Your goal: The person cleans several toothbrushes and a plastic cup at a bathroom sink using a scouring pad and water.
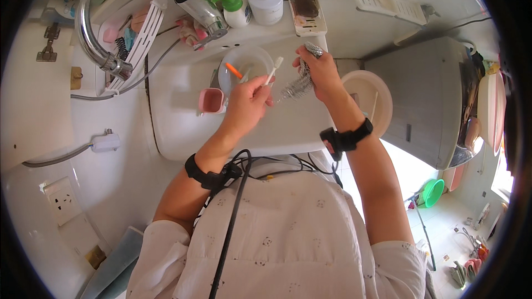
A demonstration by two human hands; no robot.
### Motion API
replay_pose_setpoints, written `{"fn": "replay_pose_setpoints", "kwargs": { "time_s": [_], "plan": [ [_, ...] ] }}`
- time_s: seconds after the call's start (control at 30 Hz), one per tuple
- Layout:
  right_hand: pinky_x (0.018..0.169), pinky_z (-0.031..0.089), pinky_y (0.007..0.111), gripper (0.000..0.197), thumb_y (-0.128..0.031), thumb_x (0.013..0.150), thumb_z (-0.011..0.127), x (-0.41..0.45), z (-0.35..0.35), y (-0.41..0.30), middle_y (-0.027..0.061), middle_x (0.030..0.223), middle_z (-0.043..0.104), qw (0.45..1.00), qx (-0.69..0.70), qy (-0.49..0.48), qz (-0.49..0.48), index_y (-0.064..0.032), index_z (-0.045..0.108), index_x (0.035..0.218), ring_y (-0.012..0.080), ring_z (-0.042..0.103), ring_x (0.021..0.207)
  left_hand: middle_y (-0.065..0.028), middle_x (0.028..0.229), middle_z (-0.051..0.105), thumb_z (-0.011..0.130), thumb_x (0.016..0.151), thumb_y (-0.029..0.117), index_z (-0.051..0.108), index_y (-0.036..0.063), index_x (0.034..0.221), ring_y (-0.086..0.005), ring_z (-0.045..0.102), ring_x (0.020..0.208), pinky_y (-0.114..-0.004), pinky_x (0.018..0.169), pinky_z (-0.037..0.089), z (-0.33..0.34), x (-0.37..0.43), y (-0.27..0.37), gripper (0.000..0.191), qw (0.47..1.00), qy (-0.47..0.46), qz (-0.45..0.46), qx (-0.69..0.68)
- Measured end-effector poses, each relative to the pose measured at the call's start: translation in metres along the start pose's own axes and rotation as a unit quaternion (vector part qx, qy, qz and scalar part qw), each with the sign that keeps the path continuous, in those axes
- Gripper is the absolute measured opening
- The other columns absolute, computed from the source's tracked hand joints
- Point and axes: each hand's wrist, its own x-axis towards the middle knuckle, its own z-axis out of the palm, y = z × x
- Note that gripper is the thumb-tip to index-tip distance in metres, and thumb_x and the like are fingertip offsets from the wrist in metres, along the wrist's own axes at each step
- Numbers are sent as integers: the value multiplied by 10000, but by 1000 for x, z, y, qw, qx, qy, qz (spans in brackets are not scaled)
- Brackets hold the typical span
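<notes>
My left hand [248,101] pinches a white toothbrush [272,72] between thumb and fingers, bristle end pointing up and away from me. In my right hand [322,72] is a bundle of silvery coiled metal, like a stretched steel scourer [302,81]. Its loose lower end hangs towards my left fingertips; whether they touch it I cannot tell. Both hands are over a white washbasin [286,126]. Beyond my left hand, a translucent bowl [257,56] in the basin holds an orange-handled item [233,70]. A pink cup [211,100] is left of that hand.
A chrome faucet [85,25] arches at the left. Two pump bottles [266,6] and a soap dish [311,29] line the back ledge. To the right are a pale pink basin [386,95] and a grey appliance [407,99]. Black cables [245,160] cross my front.
</notes>
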Motion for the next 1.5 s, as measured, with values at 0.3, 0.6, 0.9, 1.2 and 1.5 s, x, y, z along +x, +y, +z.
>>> {"fn": "replay_pose_setpoints", "kwargs": {
  "time_s": [0.3, 0.6, 0.9, 1.2, 1.5],
  "plan": [
    [649, 433, 250, 210, -227, 979, 662, -37, -15, 2, 35, 866, 679, 996, -42, -80, -7, -39, 650, 1071, 84, 540, 717, -55, 799, 613, 510, 1029, 156, 620, 36, 1318, -64, 432, 556, -211, 484, 302, -25, -11, 24, 332, 975, -37, -56, -213],
    [758, 467, 256, 178, -129, 940, 689, -44, -14, 23, 32, 897, 687, 989, -103, -102, 0, -48, 640, 1090, 98, 605, 840, -114, 998, 633, 488, 1013, 79, 587, -7, 1347, -129, 538, 794, -259, 672, 429, -34, -12, 19, 359, 938, -51, -7, -342],
    [762, 484, 262, 174, -89, 941, 678, -50, -12, 38, 48, 926, 700, 965, -233, -116, -15, -31, 616, 1093, 118, 627, 847, -143, 1160, 656, 495, 1020, 53, 518, -3, 1392, -232, 646, 1052, -371, 956, 526, -31, -18, 21, 377, 929, -23, 46, -368],
    [838, 504, 279, 198, -136, 999, 629, -78, 9, 6, 101, 1020, 732, 972, -53, -224, -36, -21, 546, 1137, 139, 659, 914, -163, 1184, 663, 525, 1010, 26, 523, 17, 1269, -335, 626, 1211, -441, 1066, 494, -29, -15, 16, 259, 929, -13, 89, -360],
    [953, 523, 325, 168, -129, 1033, 548, -73, 6, 1, 173, 1142, 699, 961, 17, -272, -39, 11, 537, 1123, 231, 679, 1058, -201, 1156, 669, 539, 1013, 25, 505, 38, 1175, -379, 638, 1185, -475, 1054, 513, -31, -6, 10, 166, 929, 38, 101, -353]
  ]
}}
